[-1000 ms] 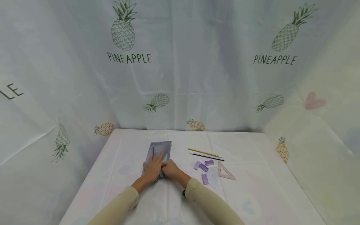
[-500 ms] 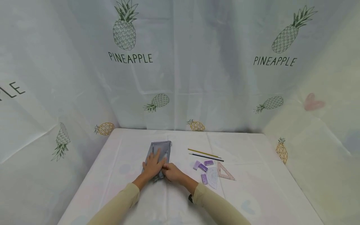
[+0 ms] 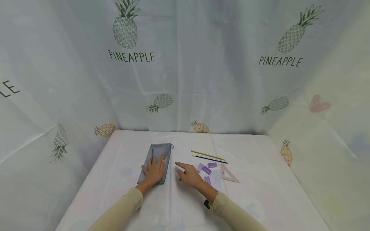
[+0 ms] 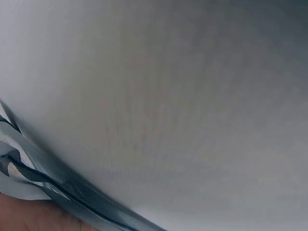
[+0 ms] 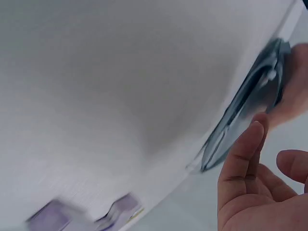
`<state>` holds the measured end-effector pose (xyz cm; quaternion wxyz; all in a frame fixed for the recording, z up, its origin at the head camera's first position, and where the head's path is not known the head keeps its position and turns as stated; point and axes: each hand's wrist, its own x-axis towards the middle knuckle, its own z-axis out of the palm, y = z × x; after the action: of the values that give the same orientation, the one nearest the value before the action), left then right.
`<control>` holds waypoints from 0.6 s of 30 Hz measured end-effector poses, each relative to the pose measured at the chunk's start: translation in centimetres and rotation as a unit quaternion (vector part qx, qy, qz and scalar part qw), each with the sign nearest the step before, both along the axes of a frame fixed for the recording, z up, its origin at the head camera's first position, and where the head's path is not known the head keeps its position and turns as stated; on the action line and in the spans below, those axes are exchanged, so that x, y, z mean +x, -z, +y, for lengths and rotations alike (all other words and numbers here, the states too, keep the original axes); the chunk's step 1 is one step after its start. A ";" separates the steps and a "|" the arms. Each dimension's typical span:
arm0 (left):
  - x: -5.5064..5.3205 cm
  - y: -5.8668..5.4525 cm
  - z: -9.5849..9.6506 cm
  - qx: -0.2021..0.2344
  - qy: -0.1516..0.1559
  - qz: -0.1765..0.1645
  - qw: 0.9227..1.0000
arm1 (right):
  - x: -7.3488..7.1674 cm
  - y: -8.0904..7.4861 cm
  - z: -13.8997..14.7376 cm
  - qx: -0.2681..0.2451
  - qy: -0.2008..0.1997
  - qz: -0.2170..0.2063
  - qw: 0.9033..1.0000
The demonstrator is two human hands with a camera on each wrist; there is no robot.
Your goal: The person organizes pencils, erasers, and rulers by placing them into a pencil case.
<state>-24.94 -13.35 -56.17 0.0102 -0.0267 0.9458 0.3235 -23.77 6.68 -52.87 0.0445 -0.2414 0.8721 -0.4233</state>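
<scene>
Pale pineapple-printed cloth hangs behind and beside the white-covered surface, and a person in cream sleeves reaches both arms over it. Their left grip is spread palm-down on a grey pouch — fingers fanned, clasping nothing. The pouch lies directly beneath that grip, its far end showing beyond the fingertips, with a small loop at the far right corner. Just ahead of the fingers, a slim dark shape runs along it.

As for the right grip, it is released: apart from the pouch, just to its right, forefinger stretched towards it and the other fingers loosely bent. A dark band circles that wrist.

Beyond the right grip and to its right, a yellow pencil and a black pencil lie slantwise. Just right of the same grip sit four purple erasers beside a clear protractor — and farther right, a pink set square.
</scene>
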 end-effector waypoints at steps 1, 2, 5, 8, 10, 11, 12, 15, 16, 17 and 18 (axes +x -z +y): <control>-0.1 -0.1 0.0 0.006 0.000 -0.002 1.000 | -0.1 -0.1 0.6 -0.007 0.013 0.002 1.000; -0.1 -0.1 -0.1 0.014 0.000 -0.004 1.000 | -0.1 -0.2 1.3 -0.016 0.026 -0.002 1.000; -0.3 -0.3 -0.4 0.034 0.002 -0.015 0.999 | -0.1 -0.7 3.3 -0.030 0.058 0.010 0.998; -0.5 -0.4 -0.7 0.048 0.010 -0.015 0.999 | -0.3 -1.3 5.8 -0.032 0.068 0.037 0.996; -0.6 -0.4 -0.9 0.052 0.017 -0.014 0.998 | -0.7 -1.7 7.7 -0.025 0.072 0.064 0.995; -0.7 -0.4 -0.9 0.052 0.020 -0.014 0.998 | -1.0 -1.8 8.7 -0.020 0.073 0.072 0.994; -0.7 -0.4 -1.0 0.052 0.024 -0.013 0.998 | -1.3 -2.0 9.8 -0.017 0.074 0.079 0.994; -0.7 -0.3 -1.2 0.053 0.029 -0.014 0.998 | -2.8 -2.2 12.8 -0.014 0.100 0.087 0.991; -0.6 -0.3 -1.3 0.051 0.030 -0.015 0.998 | -3.2 -2.3 13.7 -0.014 0.112 0.083 0.990; -0.6 -0.4 -1.4 0.052 0.030 -0.016 0.998 | -3.7 -2.3 14.6 -0.011 0.123 0.078 0.989; -0.5 -0.4 -1.4 0.054 0.030 -0.016 0.998 | -4.2 -2.3 15.5 -0.012 0.135 0.071 0.988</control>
<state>-25.49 -14.79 -55.78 0.0362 -0.0026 0.9272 0.3728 -27.98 22.16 -50.59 -0.0778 -0.1517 0.8923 -0.4179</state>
